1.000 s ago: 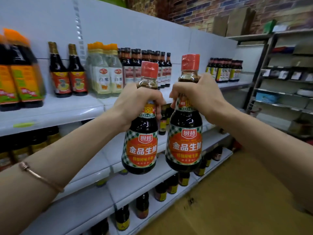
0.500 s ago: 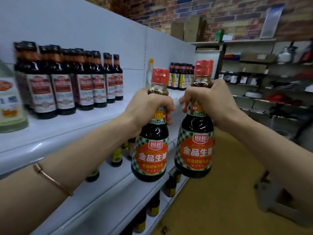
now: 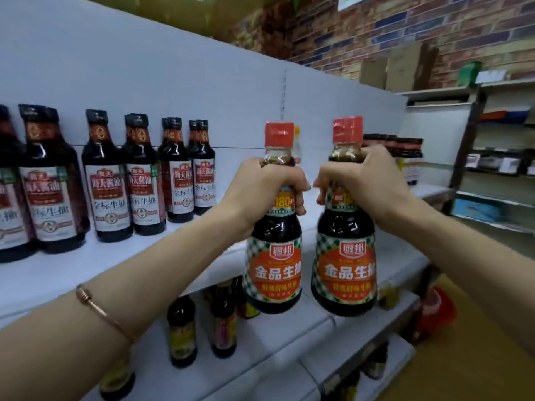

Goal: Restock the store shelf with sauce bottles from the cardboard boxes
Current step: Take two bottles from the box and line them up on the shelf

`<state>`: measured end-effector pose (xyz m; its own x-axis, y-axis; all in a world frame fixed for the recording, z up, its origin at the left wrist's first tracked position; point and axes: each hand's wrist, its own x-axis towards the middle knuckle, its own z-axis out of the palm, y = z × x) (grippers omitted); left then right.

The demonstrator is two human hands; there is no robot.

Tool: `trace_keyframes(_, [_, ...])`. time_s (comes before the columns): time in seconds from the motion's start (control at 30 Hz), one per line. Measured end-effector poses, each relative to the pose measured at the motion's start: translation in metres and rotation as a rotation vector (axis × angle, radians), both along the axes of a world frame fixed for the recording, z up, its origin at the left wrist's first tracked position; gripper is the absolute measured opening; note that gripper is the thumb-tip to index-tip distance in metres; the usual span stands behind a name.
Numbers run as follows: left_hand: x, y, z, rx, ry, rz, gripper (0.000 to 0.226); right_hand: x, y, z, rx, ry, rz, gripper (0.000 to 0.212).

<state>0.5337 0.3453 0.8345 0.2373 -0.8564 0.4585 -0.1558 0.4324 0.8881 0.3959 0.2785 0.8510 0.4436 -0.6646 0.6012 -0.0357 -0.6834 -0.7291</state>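
**Two bottles up, none yet on the shelf**

Two sauce bottles hang in the air in front of the white store shelf (image 3: 95,264), one in each hand — the carrying step of the restock, by my reading, with the setting-down not yet begun. The left hand (image 3: 260,189) has its fingers curled tight round the neck of the left bottle (image 3: 275,264), just below the red cap; the right hand (image 3: 362,183) grips the right bottle (image 3: 344,267) the same way, its fingers wrapped over the neck from the far side. Both bottles hang upright, labels toward the camera, just beside each other but apart, with a narrow gap between them.

Both forearms reach forward and slightly inward, so the hands nearly meet at the knuckles. A thin bracelet (image 3: 100,309) sits on the left wrist.

Behind and to the left, a row of dark bottles with white labels (image 3: 113,192) stands on the upper shelf board, and a bare stretch of that board lies to its right, behind the held pair. That looks the likely spot, though I cannot tell for certain which level is meant. The bottle bases hang below the board's front edge, so the next move would call for a small lift, a push forward over the edge, then lowering each base flat before the fingers let go. Smaller bottles (image 3: 182,331) stand on the shelf below. The cardboard boxes that supply the stock are not in view near the hands.
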Motion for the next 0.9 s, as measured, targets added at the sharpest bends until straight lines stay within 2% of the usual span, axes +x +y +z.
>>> trace_keyframes(0.27, [0.064,-0.076,0.003,-0.01,0.054,0.238,0.015,0.073,-0.101,0.002,0.026,-0.007,0.196,0.011])
trace_keyframes(0.57, [0.129,-0.146,-0.001,-0.08,0.03,0.355,0.013,0.148,-0.191,-0.002,0.021,-0.071,0.329,0.016])
trace_keyframes(0.73, [0.152,-0.182,-0.013,-0.02,-0.028,0.442,0.017,0.178,-0.237,-0.014,0.056,-0.022,0.373,0.005])
trace_keyframes(0.9, [0.173,-0.217,-0.02,-0.007,0.01,0.545,0.018,0.206,-0.28,-0.018,0.037,0.0,0.425,0.007])
